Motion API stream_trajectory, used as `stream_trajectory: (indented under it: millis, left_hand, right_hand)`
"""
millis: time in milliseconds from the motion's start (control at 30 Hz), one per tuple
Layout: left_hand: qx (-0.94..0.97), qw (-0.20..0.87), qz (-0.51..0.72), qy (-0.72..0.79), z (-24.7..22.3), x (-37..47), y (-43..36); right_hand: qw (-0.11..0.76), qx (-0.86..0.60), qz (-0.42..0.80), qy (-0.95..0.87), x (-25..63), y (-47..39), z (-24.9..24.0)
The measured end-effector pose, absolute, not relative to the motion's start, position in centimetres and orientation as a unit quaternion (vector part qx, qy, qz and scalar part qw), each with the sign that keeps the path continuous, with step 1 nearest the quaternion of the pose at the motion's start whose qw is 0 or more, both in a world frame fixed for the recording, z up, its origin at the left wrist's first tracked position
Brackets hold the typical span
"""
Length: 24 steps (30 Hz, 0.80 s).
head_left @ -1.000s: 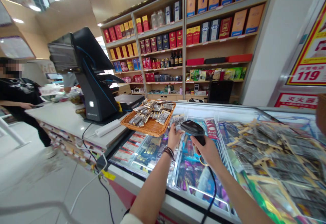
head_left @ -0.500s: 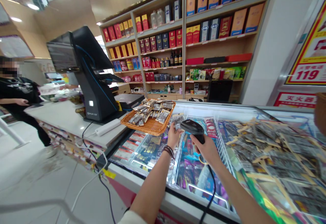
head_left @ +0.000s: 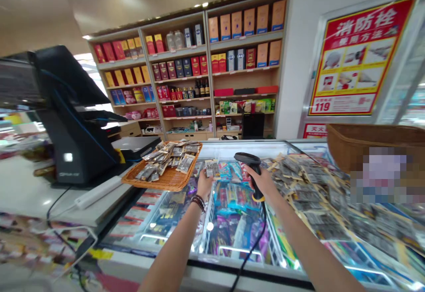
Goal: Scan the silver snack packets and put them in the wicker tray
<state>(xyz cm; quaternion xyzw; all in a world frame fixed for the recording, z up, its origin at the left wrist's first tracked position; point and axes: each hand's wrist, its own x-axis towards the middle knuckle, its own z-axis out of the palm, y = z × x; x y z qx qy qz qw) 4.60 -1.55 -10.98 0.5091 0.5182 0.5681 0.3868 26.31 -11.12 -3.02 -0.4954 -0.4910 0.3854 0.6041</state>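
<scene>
In my left hand (head_left: 205, 185) is a small clear snack packet (head_left: 212, 168), pinched at its near edge above the freezer's glass top. My right hand (head_left: 262, 181) is wrapped round the handle of a black barcode scanner (head_left: 248, 159), whose head points left toward the packet. A dark cable (head_left: 254, 243) runs down from the scanner's grip. Just left of my left hand, a wicker tray (head_left: 172, 181) holds several similar packets (head_left: 168, 157). To the right of the scanner, a wide pile of loose packets (head_left: 308, 185) covers the glass.
A black checkout terminal (head_left: 66, 119) and a flat grey device (head_left: 136, 146) stand on the white counter (head_left: 20, 190) at left. Bagged goods lie under the freezer glass (head_left: 166, 221). A brown basket (head_left: 345, 143) sits at right. Shelves (head_left: 179, 79) of boxes line the back wall.
The view has swung to the right, so the wall poster and brown basket show more fully and the bystander is out of sight. The packet is lifted more clearly into view; both hands keep their holds.
</scene>
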Motion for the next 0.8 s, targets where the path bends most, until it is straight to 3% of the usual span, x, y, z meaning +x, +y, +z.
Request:
stream_trajectory:
  millis: [133, 433, 667, 800]
  left_hand:
    - [0.474, 0.479, 0.554, 0.489, -9.5, 9.0, -1.2]
    - [0.557, 0.565, 0.524, 0.308, -4.0, 25.8, -1.7]
    - [0.813, 0.346, 0.357, 0.303, -2.9, 30.8, -2.8]
    - [0.847, 0.319, 0.331, 0.266, -3.2, 28.5, -3.2]
  right_hand:
    - [0.630, -0.527, 0.337, -0.461, 31.8, -11.8, -1.8]
    - [0.671, -0.582, 0.233, -0.396, 41.3, -16.9, -1.2]
    - [0.653, -0.616, 0.218, -0.384, 44.1, -18.6, -2.7]
    - [0.661, -0.606, 0.210, -0.390, 42.9, -18.2, -2.6]
